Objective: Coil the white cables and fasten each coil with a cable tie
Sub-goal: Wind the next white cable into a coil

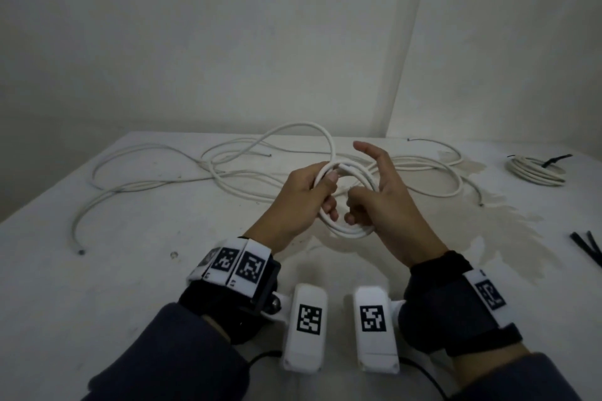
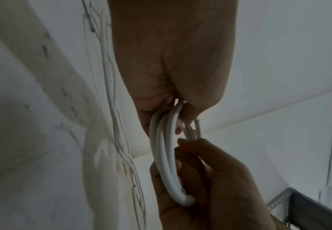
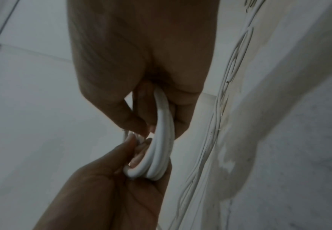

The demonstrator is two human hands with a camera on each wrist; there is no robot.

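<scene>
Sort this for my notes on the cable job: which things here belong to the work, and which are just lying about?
Belongs to the job:
- coil in progress, gripped by left hand and right hand
- loose white cables on the table
- finished tied coil
- spare black cable ties

Just lying about:
- stain on the tabletop

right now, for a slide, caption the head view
Both hands, left hand and right hand, hold a partly wound white cable coil above the table.

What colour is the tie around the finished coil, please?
Black, on the finished coil; the head view shows it best.
</scene>
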